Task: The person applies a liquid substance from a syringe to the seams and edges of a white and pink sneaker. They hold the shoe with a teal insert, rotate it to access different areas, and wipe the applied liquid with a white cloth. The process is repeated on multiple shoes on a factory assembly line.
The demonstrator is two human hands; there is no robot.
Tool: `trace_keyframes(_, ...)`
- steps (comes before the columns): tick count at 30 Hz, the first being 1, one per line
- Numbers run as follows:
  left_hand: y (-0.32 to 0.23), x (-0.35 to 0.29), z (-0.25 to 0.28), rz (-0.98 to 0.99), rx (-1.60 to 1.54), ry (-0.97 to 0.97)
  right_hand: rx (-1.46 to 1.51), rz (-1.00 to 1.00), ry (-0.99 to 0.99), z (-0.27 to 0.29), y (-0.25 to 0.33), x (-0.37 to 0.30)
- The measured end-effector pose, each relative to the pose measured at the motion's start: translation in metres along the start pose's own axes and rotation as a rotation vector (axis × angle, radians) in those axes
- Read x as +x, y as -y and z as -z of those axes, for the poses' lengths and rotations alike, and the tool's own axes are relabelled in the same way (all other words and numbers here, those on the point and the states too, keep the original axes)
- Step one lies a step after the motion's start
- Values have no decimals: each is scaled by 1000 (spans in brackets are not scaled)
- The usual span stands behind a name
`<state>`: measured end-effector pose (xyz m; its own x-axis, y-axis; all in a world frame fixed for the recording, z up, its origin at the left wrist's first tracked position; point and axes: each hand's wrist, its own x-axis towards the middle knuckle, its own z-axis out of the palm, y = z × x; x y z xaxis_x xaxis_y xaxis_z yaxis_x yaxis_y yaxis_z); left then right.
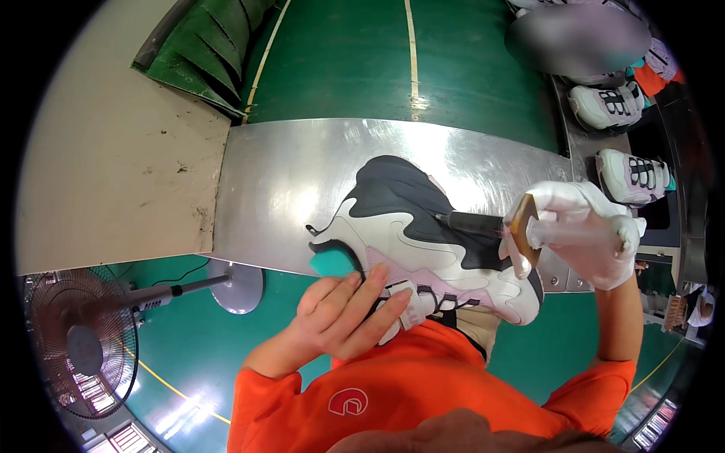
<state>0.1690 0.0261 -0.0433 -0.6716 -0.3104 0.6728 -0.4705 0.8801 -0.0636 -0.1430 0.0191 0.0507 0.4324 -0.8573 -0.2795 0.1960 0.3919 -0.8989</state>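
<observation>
A white, pink and black sneaker [411, 241] with a teal patch lies on its side at the near edge of a shiny metal table [302, 174]. My bare left hand [351, 313] presses on the shoe's laced front, fingers spread over it. My right hand [585, 230], in a white glove, is shut on a brush [521, 226] with a wooden back and a clear handle. Its dark tip touches the black upper part of the shoe.
Several finished sneakers [619, 102] sit on a conveyor at the right, near another person. A standing fan [79, 347] is on the green floor at lower left. A beige board [113, 143] adjoins the table's left side. Green folded sheets [204, 45] lie beyond.
</observation>
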Motion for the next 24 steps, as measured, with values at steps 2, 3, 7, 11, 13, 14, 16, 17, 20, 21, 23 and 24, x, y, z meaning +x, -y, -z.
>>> trace_keyframes(2,-1,-2,-1,8,4,-6,-27,-93,-82,-1,6,-5)
trace_keyframes(3,-1,-3,-1,10,5,-9,-31,-111,-102,-1,6,-8)
trace_keyframes(7,0,-3,-3,1,-2,-9,-50,-81,-46,10,6,-27)
trace_keyframes(11,0,3,-2,-4,-10,-16,-73,-121,-103,12,10,-45)
trace_keyframes(13,1,7,-2,-1,-37,-14,-71,-130,-131,12,10,-52)
trace_keyframes(14,1,7,-3,-5,-36,-22,-61,-126,-137,12,10,-55)
trace_keyframes(16,2,6,-4,-14,-25,-36,-29,-107,-138,13,7,-59)
trace_keyframes(17,2,6,-5,-13,-27,-41,0,-93,-139,13,6,-61)
trace_keyframes(20,2,6,-6,-7,-30,-49,98,-44,-134,15,3,-68)
trace_keyframes(21,2,7,-6,-8,-32,-49,129,-22,-125,16,2,-71)
trace_keyframes(23,2,8,-7,-11,-38,-49,139,18,-117,19,-3,-76)
trace_keyframes(24,1,8,-7,-9,-37,-46,127,28,-125,19,-4,-77)
